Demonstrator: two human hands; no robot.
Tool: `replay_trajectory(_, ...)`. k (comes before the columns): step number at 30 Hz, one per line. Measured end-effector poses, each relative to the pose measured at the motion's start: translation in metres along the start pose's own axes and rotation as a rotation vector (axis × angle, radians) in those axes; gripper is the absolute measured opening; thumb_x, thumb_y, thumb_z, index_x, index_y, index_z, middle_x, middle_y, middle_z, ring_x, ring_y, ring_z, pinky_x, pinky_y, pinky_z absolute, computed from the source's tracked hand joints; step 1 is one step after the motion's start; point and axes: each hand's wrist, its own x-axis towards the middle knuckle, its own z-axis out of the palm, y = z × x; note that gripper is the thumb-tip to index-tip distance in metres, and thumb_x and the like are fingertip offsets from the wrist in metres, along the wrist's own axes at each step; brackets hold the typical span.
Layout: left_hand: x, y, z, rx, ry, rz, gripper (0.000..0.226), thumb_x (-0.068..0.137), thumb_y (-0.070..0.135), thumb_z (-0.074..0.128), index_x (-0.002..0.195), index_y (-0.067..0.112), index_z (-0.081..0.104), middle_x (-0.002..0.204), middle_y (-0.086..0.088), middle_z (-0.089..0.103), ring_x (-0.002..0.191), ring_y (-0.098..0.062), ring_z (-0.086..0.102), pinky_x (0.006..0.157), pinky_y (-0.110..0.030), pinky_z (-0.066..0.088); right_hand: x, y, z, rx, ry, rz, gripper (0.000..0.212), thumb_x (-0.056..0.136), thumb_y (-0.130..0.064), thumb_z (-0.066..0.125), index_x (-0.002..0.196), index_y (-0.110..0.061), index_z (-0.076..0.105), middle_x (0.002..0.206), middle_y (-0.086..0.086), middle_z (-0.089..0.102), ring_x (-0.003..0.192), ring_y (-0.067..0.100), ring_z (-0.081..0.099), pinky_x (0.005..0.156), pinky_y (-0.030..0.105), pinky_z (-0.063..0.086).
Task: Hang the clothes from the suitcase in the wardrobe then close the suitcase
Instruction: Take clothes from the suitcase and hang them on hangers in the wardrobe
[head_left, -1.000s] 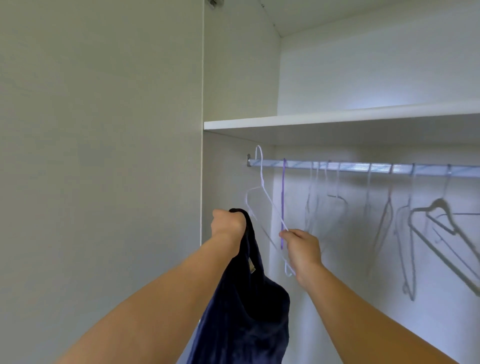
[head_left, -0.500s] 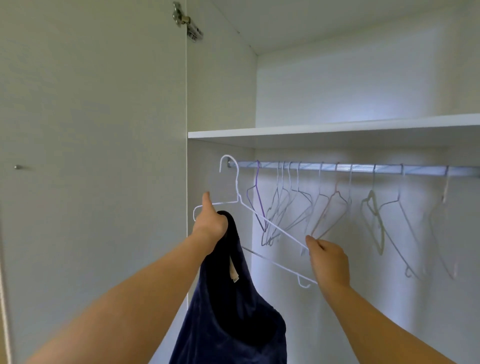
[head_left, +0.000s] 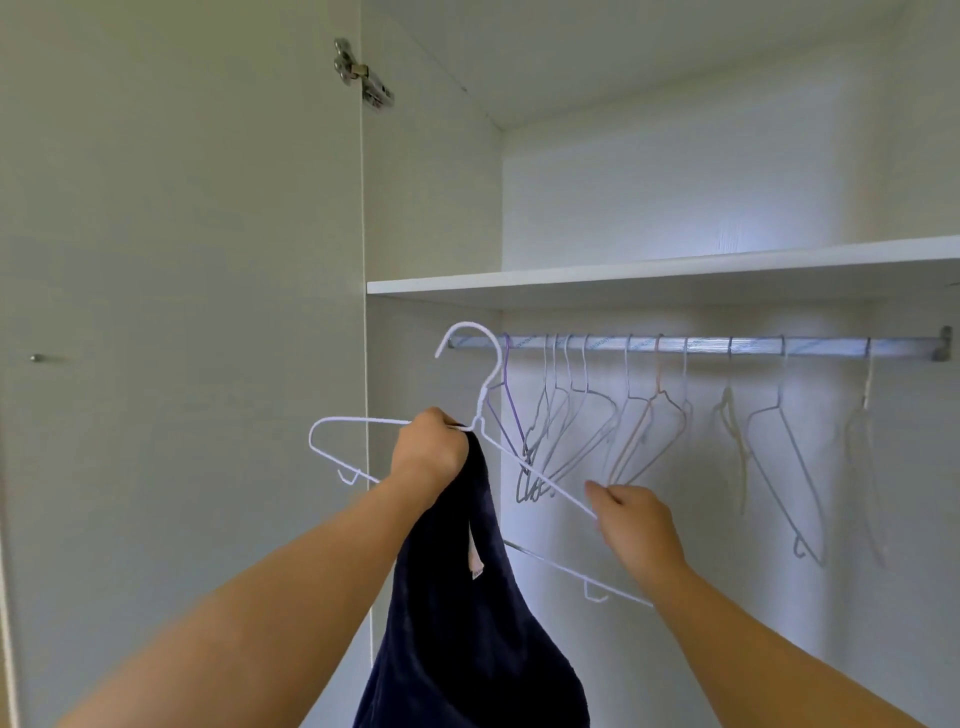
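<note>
White wire hanger (head_left: 540, 475), long axis sloping down to the right below the rail (head_left: 727, 344), with right hand (head_left: 636, 522) fingers pinched on its lower shoulder and left hand (head_left: 428, 449) fingers clamped on the navy garment (head_left: 467, 623), bunched against the hanger's neck and hanging below.

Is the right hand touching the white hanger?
Touching: the head view shows the right hand pinching the sloping arm of the white hanger.
</note>
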Motion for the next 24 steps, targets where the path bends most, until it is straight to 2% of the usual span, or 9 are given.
replay_trajectory(3, -0.006, 0.007, 0.008, 0.049, -0.03, 0.04, 0.026, 0.089, 0.006, 0.043, 0.11, 0.002, 0.059, 0.108, -0.017, 0.06, 0.091, -0.031, 0.054, 0.077, -0.032, 0.045, -0.005, -0.025, 0.013, 0.274, -0.268, -0.074, 0.023, 0.093, -0.026, 0.053, 0.076, -0.011, 0.056, 0.063, 0.005, 0.055, 0.052, 0.018, 0.045, 0.055, 0.023, 0.039)
replay_trajectory(6, -0.013, 0.008, 0.016, 0.057, -0.118, 0.111, 0.023, 0.089, 0.007, 0.044, 0.108, 0.006, 0.056, 0.107, -0.016, 0.061, 0.097, -0.031, 0.058, 0.079, -0.031, 0.046, -0.009, -0.048, 0.029, 0.428, -0.385, -0.106, 0.006, 0.09, -0.026, 0.058, 0.095, -0.022, 0.059, 0.064, 0.001, 0.054, 0.042, 0.008, 0.04, 0.046, 0.016, 0.032)
replay_trajectory(9, -0.015, 0.002, 0.017, -0.015, -0.179, 0.148, 0.028, 0.092, 0.007, 0.04, 0.12, 0.012, 0.042, 0.104, -0.013, 0.059, 0.09, -0.026, 0.057, 0.075, -0.029, 0.045, -0.007, -0.06, 0.043, 0.456, -0.257, -0.119, 0.013, 0.088, -0.035, 0.06, 0.081, -0.025, 0.063, 0.065, -0.006, 0.054, 0.055, 0.004, 0.052, 0.053, 0.019, 0.04)
replay_trajectory(11, -0.011, -0.004, 0.013, -0.078, -0.127, 0.143, 0.044, 0.09, 0.001, 0.039, 0.13, 0.016, 0.031, 0.092, -0.013, 0.059, 0.076, -0.023, 0.055, 0.065, -0.026, 0.043, -0.001, -0.058, 0.045, 0.348, -0.122, -0.119, 0.031, 0.09, -0.041, 0.056, 0.067, -0.021, 0.062, 0.073, -0.003, 0.062, 0.069, 0.015, 0.056, 0.067, 0.029, 0.045)
replay_trajectory(13, -0.006, -0.011, 0.007, -0.149, 0.0, 0.116, 0.053, 0.089, -0.002, 0.04, 0.136, 0.017, 0.024, 0.079, -0.01, 0.054, 0.068, -0.021, 0.053, 0.059, -0.026, 0.044, 0.003, -0.051, 0.04, 0.328, -0.013, -0.088, 0.04, 0.093, -0.039, 0.051, 0.062, -0.017, 0.06, 0.077, 0.004, 0.062, 0.067, 0.017, 0.052, 0.063, 0.028, 0.04)
replay_trajectory(16, 0.002, -0.017, -0.005, -0.153, 0.134, -0.033, 0.037, 0.093, 0.009, 0.041, 0.128, 0.008, 0.03, 0.112, -0.019, 0.056, 0.095, -0.034, 0.055, 0.084, -0.039, 0.047, 0.008, -0.045, 0.034, 0.471, 0.015, -0.031, 0.04, 0.097, -0.031, 0.047, 0.063, -0.013, 0.06, 0.065, 0.005, 0.053, 0.056, 0.014, 0.043, 0.053, 0.024, 0.034)
replay_trajectory(19, 0.012, -0.016, -0.011, 0.1, -0.074, -0.236, 0.043, 0.1, 0.025, 0.028, 0.133, 0.001, 0.04, 0.133, -0.022, 0.048, 0.119, -0.037, 0.049, 0.101, -0.039, 0.039, 0.012, -0.041, 0.031, 0.595, 0.05, 0.039, 0.041, 0.096, -0.026, 0.05, 0.058, -0.012, 0.057, 0.042, -0.005, 0.04, 0.047, 0.011, 0.035, 0.048, 0.021, 0.028)
replay_trajectory(21, 0.016, -0.017, -0.012, 0.007, -0.158, -0.301, 0.046, 0.102, 0.024, 0.026, 0.136, -0.002, 0.041, 0.138, -0.02, 0.047, 0.126, -0.035, 0.047, 0.104, -0.038, 0.038, 0.014, -0.036, 0.027, 0.63, 0.06, 0.076, 0.042, 0.095, -0.025, 0.051, 0.055, -0.012, 0.054, 0.035, -0.009, 0.034, 0.036, 0.005, 0.031, 0.041, 0.018, 0.026)
replay_trajectory(24, 0.017, -0.023, -0.011, -0.352, -0.166, -0.37, 0.038, 0.099, 0.015, 0.032, 0.126, -0.004, 0.05, 0.107, -0.013, 0.056, 0.096, -0.028, 0.054, 0.085, -0.035, 0.041, 0.016, -0.03, 0.021, 0.678, 0.039, 0.086, 0.042, 0.093, -0.02, 0.054, 0.052, -0.009, 0.048, 0.029, -0.01, 0.028, 0.026, 0.004, 0.026, 0.034, 0.013, 0.023)
